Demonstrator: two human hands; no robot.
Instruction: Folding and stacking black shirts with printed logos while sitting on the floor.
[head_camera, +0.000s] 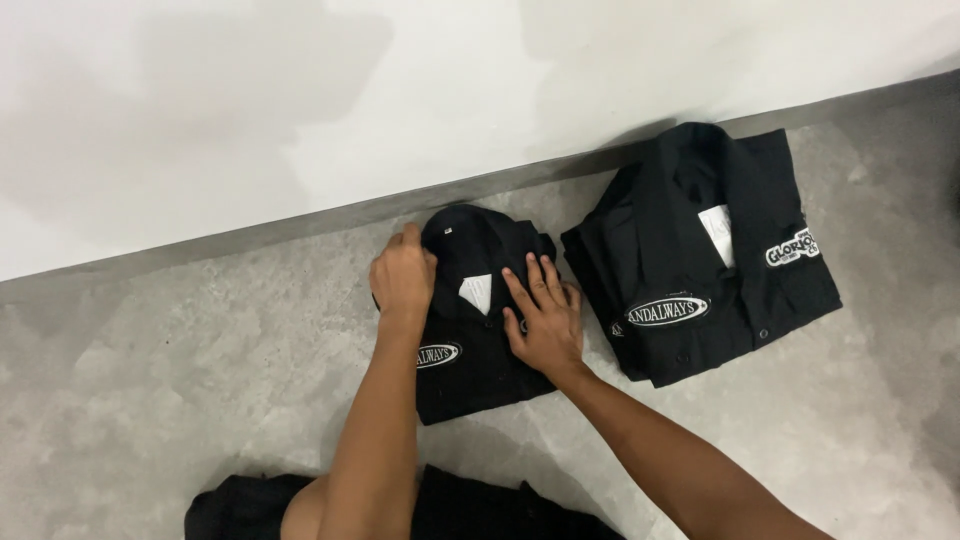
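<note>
A folded black collared shirt (470, 365) with a white oval chest patch lies on the grey floor in front of me. My left hand (402, 275) grips the left side of its collar, fingers curled over the fabric. My right hand (545, 318) lies flat on the shirt's right chest, fingers spread and pressing down. A white neck label shows between the two hands.
To the right sits a stack of folded black shirts (700, 250) with oval and side patches. A white wall (300, 100) with a grey base strip runs behind. Dark cloth (470, 510) covers my lap at the bottom edge. Mottled grey floor (150, 380) extends left.
</note>
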